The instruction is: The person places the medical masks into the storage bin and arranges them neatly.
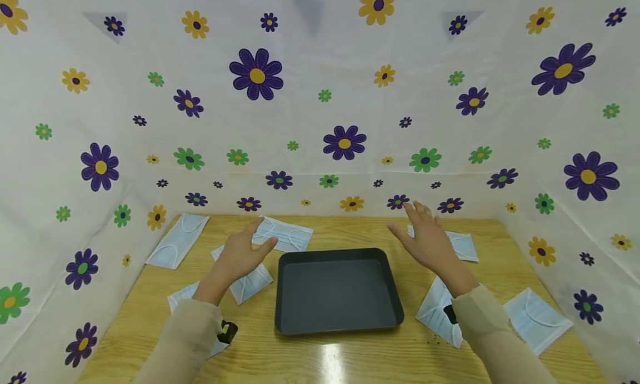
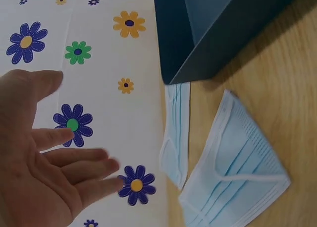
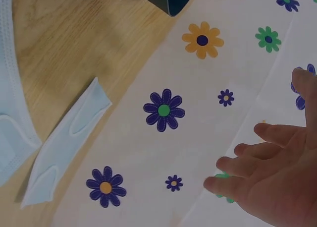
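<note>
A dark grey rectangular tray [image 1: 340, 292] rests on the wooden table between my hands, nothing inside it. My left hand [image 1: 244, 253] is raised over the masks left of the tray, its fingers loosely extended and holding nothing. Beneath it lie light blue face masks [image 1: 251, 284], one of which [image 2: 237, 167] shows large in the left wrist view. On the other side my right hand [image 1: 424, 237] hovers in the air, fingers spread and holding nothing. Behind it lies a face mask [image 1: 464, 245], partly hidden by the hand. Another face mask [image 1: 436, 312] is near the right forearm.
More face masks lie at the far left [image 1: 177, 241], behind the tray [image 1: 285, 235] and at the right [image 1: 537, 319]. A flower-patterned white sheet [image 1: 300, 117] encloses the wooden table [image 1: 260, 350] at the back and both sides.
</note>
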A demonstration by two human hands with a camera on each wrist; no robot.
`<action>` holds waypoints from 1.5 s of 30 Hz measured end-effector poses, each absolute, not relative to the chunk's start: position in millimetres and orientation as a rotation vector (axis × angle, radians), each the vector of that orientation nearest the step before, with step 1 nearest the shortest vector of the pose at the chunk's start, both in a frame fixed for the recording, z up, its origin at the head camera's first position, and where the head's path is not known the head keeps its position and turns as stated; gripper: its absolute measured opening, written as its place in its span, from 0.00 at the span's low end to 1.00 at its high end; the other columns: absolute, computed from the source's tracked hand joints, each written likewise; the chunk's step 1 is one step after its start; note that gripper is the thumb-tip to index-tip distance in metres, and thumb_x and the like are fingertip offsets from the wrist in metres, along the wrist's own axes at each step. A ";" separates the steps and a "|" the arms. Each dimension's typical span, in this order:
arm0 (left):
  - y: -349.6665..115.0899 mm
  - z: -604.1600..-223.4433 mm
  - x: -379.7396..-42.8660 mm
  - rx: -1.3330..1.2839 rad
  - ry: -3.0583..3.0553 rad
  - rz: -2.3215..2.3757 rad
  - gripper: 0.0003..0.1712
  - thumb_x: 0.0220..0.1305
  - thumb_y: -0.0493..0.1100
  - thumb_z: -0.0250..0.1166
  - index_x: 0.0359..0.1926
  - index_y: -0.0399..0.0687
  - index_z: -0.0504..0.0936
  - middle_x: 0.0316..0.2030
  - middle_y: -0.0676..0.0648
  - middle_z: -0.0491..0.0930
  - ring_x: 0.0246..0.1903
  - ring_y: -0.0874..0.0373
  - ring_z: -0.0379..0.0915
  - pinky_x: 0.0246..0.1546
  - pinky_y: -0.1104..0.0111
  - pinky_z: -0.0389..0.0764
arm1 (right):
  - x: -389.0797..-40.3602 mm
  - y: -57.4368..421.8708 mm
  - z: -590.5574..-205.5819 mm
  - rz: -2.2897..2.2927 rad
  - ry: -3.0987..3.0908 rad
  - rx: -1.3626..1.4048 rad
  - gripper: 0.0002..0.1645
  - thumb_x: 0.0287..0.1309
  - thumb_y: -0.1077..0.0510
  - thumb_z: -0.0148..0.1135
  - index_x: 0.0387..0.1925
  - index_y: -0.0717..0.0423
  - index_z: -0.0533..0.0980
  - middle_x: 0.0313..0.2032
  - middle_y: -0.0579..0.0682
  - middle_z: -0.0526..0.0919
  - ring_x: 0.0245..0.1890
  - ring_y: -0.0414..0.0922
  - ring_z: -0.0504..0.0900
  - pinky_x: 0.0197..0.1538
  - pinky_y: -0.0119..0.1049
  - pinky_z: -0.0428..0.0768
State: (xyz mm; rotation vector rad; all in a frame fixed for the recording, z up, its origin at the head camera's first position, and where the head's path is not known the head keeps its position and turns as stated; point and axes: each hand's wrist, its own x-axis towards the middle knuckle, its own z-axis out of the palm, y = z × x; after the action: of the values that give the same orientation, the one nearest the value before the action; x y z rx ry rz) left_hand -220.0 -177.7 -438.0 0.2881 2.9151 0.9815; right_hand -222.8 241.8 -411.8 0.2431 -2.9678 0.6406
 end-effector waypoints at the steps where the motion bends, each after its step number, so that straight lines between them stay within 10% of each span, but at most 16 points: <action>1: -177.2 -440.9 -218.5 0.278 2.888 1.051 0.44 0.79 0.62 0.57 0.82 0.42 0.58 0.71 0.26 0.71 0.69 0.29 0.72 0.66 0.37 0.75 | -220.6 244.9 -412.1 0.687 -2.962 0.230 0.49 0.78 0.35 0.51 0.81 0.66 0.56 0.79 0.73 0.55 0.79 0.74 0.54 0.76 0.74 0.54; 16: -155.9 -488.9 -192.0 0.116 2.997 1.414 0.24 0.70 0.40 0.70 0.61 0.30 0.83 0.47 0.31 0.89 0.44 0.38 0.90 0.44 0.51 0.90 | -189.9 295.7 -427.1 0.942 -2.835 0.029 0.34 0.79 0.44 0.54 0.67 0.70 0.74 0.59 0.71 0.83 0.57 0.69 0.84 0.62 0.68 0.78; 25: -154.0 -501.5 -186.4 0.039 2.925 1.365 0.21 0.68 0.38 0.71 0.57 0.28 0.85 0.41 0.33 0.90 0.39 0.42 0.91 0.36 0.57 0.90 | -172.9 330.8 -443.1 1.120 -2.829 -0.124 0.32 0.78 0.45 0.58 0.60 0.72 0.79 0.50 0.70 0.88 0.39 0.57 0.92 0.36 0.33 0.86; 45: -153.0 -509.5 -181.1 0.058 2.867 1.382 0.18 0.69 0.40 0.70 0.55 0.32 0.87 0.40 0.37 0.91 0.42 0.42 0.91 0.42 0.54 0.90 | -137.9 376.7 -478.9 1.417 -2.797 -0.592 0.31 0.75 0.54 0.59 0.60 0.82 0.72 0.36 0.65 0.90 0.27 0.43 0.90 0.33 0.38 0.90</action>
State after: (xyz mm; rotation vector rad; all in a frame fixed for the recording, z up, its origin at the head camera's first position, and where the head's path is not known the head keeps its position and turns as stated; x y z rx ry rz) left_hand -181.1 -153.0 -509.5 0.0580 2.8669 1.3820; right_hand -137.9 376.7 -478.9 -0.5916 -2.7967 1.4167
